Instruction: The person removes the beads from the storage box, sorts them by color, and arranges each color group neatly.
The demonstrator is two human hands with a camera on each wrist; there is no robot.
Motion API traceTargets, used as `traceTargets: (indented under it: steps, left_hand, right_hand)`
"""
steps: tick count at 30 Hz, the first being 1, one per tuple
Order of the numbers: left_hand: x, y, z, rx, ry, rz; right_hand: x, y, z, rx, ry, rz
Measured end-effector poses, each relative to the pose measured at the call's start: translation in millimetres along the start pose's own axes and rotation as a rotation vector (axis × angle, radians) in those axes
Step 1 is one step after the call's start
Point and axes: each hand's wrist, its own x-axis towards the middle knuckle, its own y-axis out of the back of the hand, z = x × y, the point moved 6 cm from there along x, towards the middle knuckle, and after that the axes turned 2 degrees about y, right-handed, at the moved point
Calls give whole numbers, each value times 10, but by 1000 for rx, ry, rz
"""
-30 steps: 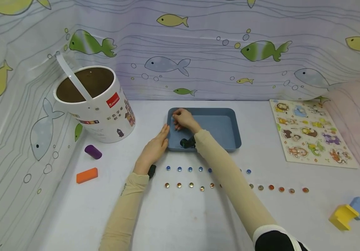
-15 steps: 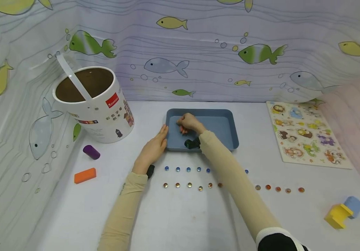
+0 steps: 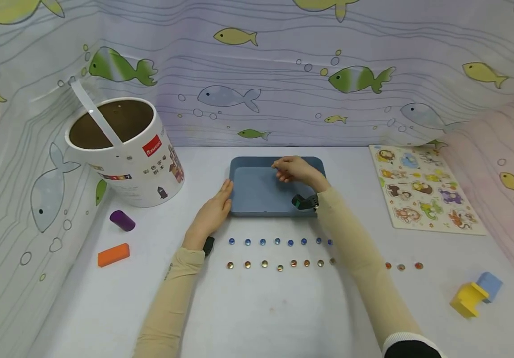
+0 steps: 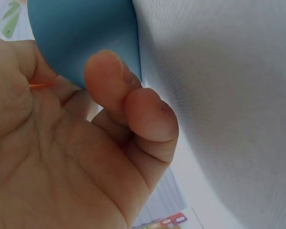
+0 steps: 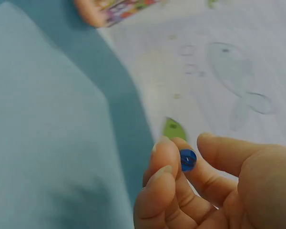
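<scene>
My right hand [image 3: 299, 171] is over the right part of the blue-grey tray [image 3: 257, 196]. In the right wrist view its fingers and thumb hold a small round blue glass bead [image 5: 187, 160]. My left hand [image 3: 209, 214] rests against the tray's left side with its fingers extended; the left wrist view shows its fingers [image 4: 150, 117] beside the tray wall [image 4: 86, 38]. In front of the tray lies a row of blue beads [image 3: 276, 241], and nearer to me a row of amber and red beads [image 3: 264, 263]. My right sleeve covers part of this nearer row.
A white bucket [image 3: 149, 184] with a handle stands at the back left. Near it lie a purple cylinder [image 3: 122, 220] and an orange block [image 3: 113, 254]. An animal puzzle board [image 3: 422, 189] lies at the right, with yellow [image 3: 468, 300] and blue [image 3: 489, 286] blocks nearer.
My right hand has moved from the tray's left end toward its right side. My left hand stays at the tray's left edge. The head view has shifted slightly.
</scene>
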Motion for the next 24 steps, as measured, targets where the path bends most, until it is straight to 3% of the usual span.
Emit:
traceTargets:
  steps: [5,13,24]
  left_hand:
    - [1,-6,-14,2,-3,0]
    - [2,-3,7,-6,-9,4]
    - [-6,9,13,-2,4,0]
  right_hand:
    - [-287,296,11,2,41,9]
    - [-832,673,125,-110,86,35]
    - [-1647,739,597,-110,16,68]
